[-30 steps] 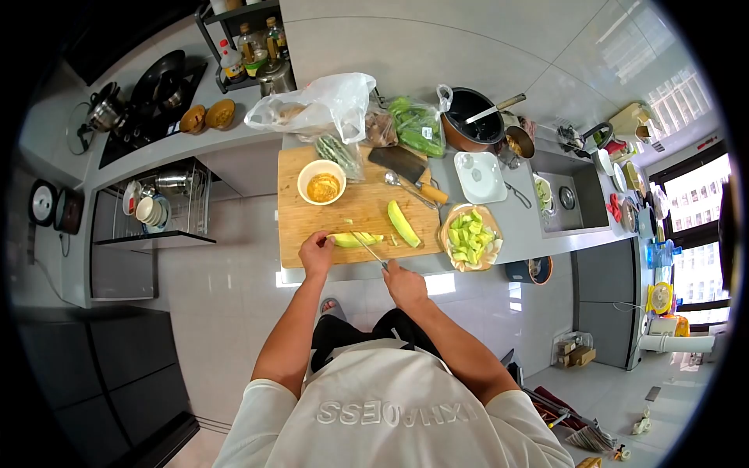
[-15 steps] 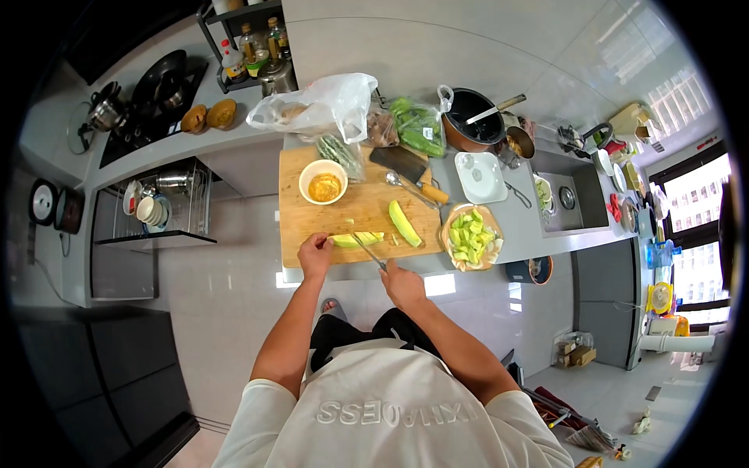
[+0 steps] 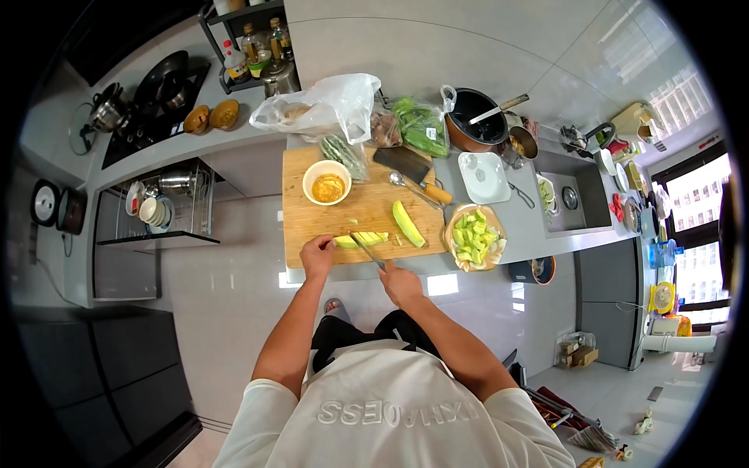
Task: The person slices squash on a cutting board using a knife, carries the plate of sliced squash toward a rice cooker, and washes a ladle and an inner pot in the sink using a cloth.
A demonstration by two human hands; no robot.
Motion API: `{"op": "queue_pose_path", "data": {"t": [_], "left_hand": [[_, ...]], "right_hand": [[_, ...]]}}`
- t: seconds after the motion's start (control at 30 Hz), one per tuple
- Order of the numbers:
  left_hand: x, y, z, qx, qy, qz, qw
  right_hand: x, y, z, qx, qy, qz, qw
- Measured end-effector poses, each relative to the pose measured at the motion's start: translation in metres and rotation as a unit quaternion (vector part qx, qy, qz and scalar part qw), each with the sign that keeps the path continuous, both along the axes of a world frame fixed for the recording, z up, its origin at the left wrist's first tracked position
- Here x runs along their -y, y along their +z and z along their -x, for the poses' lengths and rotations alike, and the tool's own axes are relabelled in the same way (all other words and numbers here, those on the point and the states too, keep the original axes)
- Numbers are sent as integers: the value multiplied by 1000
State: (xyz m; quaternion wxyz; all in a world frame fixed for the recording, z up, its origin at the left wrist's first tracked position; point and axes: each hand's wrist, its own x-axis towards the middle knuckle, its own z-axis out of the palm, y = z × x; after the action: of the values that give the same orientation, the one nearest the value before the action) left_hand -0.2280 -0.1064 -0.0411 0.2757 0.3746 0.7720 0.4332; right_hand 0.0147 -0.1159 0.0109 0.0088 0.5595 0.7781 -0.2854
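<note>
Wooden board, one knife, two hands

Well beyond the left grip, a white plastic bag lies on the counter near a bag of green vegetables. Ahead and right of the right grip are a brown pot, a white square dish and the sink. Far to the left of the left grip, a wok rests on the stove and stacked bowls stand in an open pull-out rack.
</note>
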Motion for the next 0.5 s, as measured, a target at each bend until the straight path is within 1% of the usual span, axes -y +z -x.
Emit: {"op": "queue_pose_path", "data": {"t": [0.07, 0.17, 0.23, 0.4, 0.5], "left_hand": [[3, -1, 1, 6, 0, -1, 1000], [2, -1, 2, -8, -7, 10, 1000], [2, -5, 3, -9, -6, 5, 1000], [4, -6, 4, -2, -3, 8, 1000], [0, -5, 6, -15, -22, -3, 1000]], "right_hand": [[4, 7, -1, -24, -9, -1, 1000], [11, 14, 3, -28, 18, -23, 999], [11, 16, 7, -21, 19, -14, 999], [14, 6, 15, -5, 14, 6, 1000], [11, -4, 17, -9, 14, 11, 1000]]}}
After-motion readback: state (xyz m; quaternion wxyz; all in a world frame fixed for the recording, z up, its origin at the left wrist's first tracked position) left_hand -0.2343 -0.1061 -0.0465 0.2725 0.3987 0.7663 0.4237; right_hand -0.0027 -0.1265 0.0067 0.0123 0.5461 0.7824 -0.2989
